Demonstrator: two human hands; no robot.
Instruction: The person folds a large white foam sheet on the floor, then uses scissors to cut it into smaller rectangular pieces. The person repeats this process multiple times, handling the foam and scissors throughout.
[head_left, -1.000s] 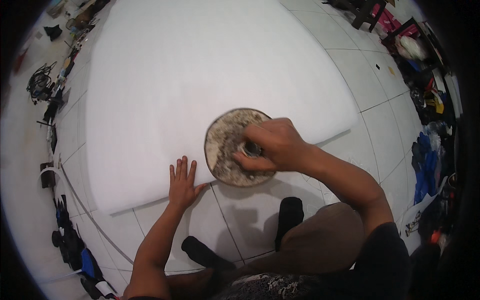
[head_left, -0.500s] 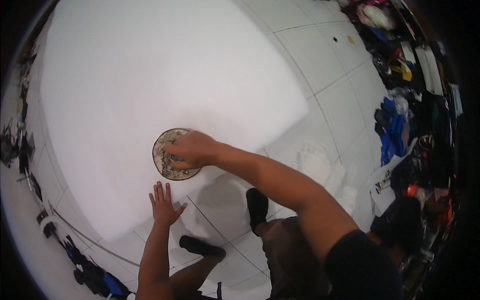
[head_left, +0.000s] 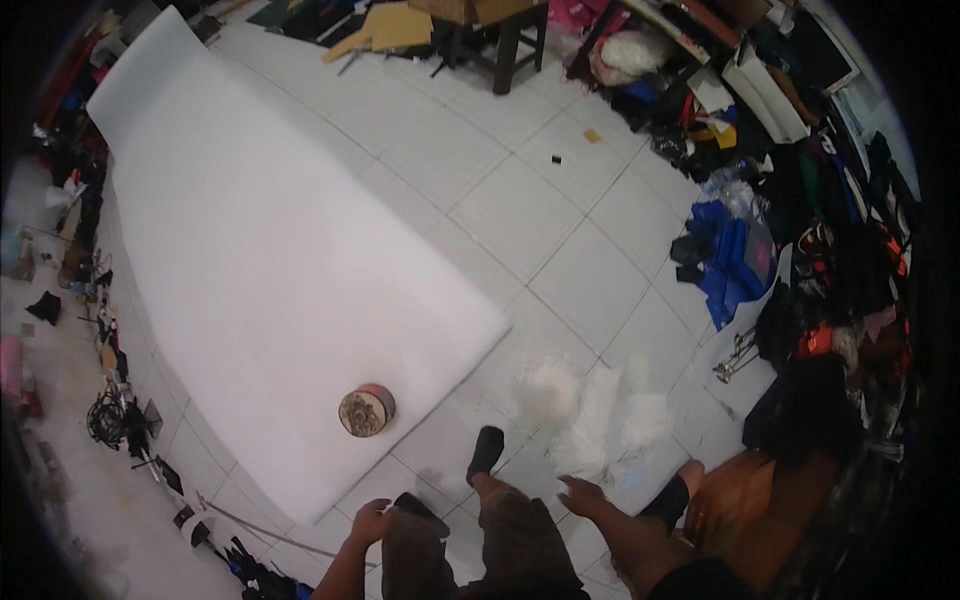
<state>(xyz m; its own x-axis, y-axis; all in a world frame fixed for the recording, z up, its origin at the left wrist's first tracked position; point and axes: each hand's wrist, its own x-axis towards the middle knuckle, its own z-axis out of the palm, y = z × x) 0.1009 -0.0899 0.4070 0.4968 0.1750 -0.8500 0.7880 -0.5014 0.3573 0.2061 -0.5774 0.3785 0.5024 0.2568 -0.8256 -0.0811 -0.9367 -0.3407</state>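
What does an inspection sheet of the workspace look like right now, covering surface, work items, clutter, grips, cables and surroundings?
Surface: white sheet spread on the tiled floor, far end curling up.
Work items: round object with a mottled face and reddish side, resting on the sheet near its front edge.
Clutter: white bundles on the floor to the right; blue items beyond them.
Grips: left grip beside the person's leg, contents unclear; right grip off the round object, near the bundles.
Cables: dark coil at far left, apparently cable.
Surroundings: dark stool at the back; mixed piles along the right side.
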